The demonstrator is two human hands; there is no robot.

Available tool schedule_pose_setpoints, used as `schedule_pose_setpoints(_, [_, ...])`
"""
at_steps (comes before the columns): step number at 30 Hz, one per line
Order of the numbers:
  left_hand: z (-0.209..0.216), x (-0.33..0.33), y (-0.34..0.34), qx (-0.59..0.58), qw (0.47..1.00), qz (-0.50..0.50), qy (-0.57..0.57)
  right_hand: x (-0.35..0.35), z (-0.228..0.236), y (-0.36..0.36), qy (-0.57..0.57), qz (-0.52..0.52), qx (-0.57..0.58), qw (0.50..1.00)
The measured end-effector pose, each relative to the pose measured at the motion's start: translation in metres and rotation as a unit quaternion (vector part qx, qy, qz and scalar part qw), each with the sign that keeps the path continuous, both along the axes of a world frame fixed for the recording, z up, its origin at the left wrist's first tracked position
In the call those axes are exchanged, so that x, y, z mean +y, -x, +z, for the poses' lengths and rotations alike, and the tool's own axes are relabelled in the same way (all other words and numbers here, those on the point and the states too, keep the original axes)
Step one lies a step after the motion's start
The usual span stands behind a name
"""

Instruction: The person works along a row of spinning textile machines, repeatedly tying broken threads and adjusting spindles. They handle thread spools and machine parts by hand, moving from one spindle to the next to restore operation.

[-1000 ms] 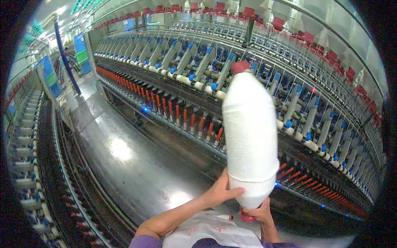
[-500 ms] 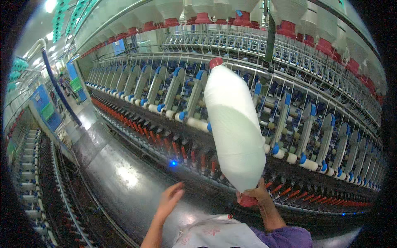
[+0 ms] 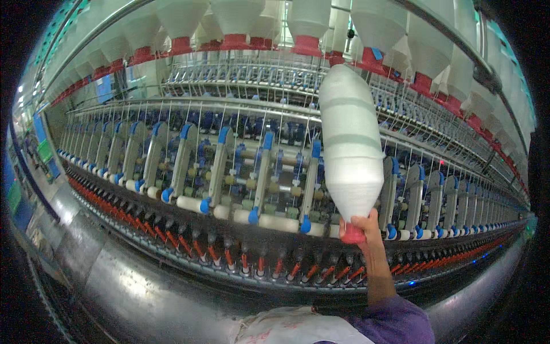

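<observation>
A large white roving bobbin (image 3: 352,146) stands nearly upright in front of the spinning frame, its narrow end up and leaning slightly left. My right hand (image 3: 369,228) is closed round its lower end, at the red base (image 3: 353,234). The bobbin's top reaches the level of the hanging bobbins' red ends, though I cannot tell whether it touches anything there. My right arm stretches forward in a purple sleeve (image 3: 395,321). My left hand is out of the picture.
White bobbins with red ends (image 3: 306,45) hang in rows overhead, below a metal rail (image 3: 447,34). Grey drafting arms with blue caps (image 3: 217,166) line the machine, and thin strands run down to them. Lower down are orange-red spindles (image 3: 212,250). A shiny floor (image 3: 137,281) lies at left.
My right hand has raised the bobbin up and forward, towards the hanging row. The left hand has left the picture. The view has turned to the right and up.
</observation>
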State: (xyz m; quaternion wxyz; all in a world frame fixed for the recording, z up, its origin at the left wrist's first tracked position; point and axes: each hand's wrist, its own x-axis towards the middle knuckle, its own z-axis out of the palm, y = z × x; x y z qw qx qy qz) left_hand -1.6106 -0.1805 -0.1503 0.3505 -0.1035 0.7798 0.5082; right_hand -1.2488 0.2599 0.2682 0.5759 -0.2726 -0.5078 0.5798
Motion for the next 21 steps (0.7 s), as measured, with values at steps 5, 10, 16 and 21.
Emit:
schedule_pose_setpoints(5, [0.005,0.028,0.048,-0.007,0.998,-0.034,-0.042,0.067,0.036,0.038,-0.028,-0.075,-0.034,0.996])
schedule_pose_setpoints(10, [-0.003,0.05,0.062,0.014,0.993,-0.048,-0.109,0.141,0.078,0.054,-0.099,-0.143,-0.069,0.982])
schedule_pose_setpoints(16, [0.009,0.096,0.07,0.032,0.996,-0.048,-0.066,0.238,0.141,0.063,-0.201,-0.245,-0.135,0.939])
schedule_pose_setpoints(21, [0.022,0.123,0.069,0.045,0.996,-0.049,-0.053,0.307,0.183,0.068,-0.345,-0.281,-0.085,0.892])
